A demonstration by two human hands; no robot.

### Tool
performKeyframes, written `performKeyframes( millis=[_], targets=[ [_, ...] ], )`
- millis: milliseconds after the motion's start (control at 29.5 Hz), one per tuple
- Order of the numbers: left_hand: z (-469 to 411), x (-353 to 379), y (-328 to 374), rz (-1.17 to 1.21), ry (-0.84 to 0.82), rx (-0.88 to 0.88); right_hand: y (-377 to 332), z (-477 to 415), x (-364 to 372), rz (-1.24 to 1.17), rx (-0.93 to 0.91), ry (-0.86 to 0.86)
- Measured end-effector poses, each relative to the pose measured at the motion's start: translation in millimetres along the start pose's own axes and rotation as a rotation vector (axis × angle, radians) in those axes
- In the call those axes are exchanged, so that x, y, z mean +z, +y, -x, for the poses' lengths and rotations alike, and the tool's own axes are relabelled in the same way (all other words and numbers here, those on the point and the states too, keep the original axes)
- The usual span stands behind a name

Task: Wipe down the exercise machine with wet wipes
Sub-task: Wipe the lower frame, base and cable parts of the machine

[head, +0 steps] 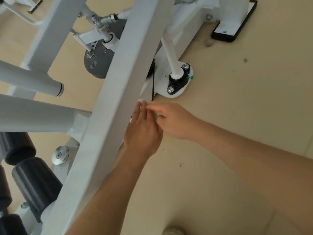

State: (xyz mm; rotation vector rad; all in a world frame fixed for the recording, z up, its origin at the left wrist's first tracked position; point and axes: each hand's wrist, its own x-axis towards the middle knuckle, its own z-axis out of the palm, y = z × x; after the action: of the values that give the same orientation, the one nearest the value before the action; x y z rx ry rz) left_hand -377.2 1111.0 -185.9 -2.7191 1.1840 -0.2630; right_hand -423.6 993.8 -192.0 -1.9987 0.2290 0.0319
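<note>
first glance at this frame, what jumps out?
A big white frame beam cuts diagonally through the middle of the view. Both hands meet at its right edge: the left hand lies with straight fingers along the beam, and the right hand reaches in to its fingertips. A scrap of white, probably the wipe, shows just beyond them. Black foam rollers sit at lower left.

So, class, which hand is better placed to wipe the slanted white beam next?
Left. The left hand lies flat against the beam, white wipe apparently under its fingers; the right hand is off the beam.
</note>
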Motion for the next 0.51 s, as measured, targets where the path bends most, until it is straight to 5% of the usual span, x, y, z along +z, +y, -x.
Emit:
performKeyframes(
  millis=[203, 372, 508],
  targets=[
    [1, 1, -11, 0.067, -0.179, -0.142, -5, 9, 20, -0.061, 0.007, 0.018],
    [22, 10, -7, 0.250, -0.003, -0.491, 0, 17, 18, -0.019, 0.102, 0.107],
    [58, 31, 6, 0.271, -0.026, -0.373, -1, 15, 23, -0.011, 0.065, 0.180]
  ],
)
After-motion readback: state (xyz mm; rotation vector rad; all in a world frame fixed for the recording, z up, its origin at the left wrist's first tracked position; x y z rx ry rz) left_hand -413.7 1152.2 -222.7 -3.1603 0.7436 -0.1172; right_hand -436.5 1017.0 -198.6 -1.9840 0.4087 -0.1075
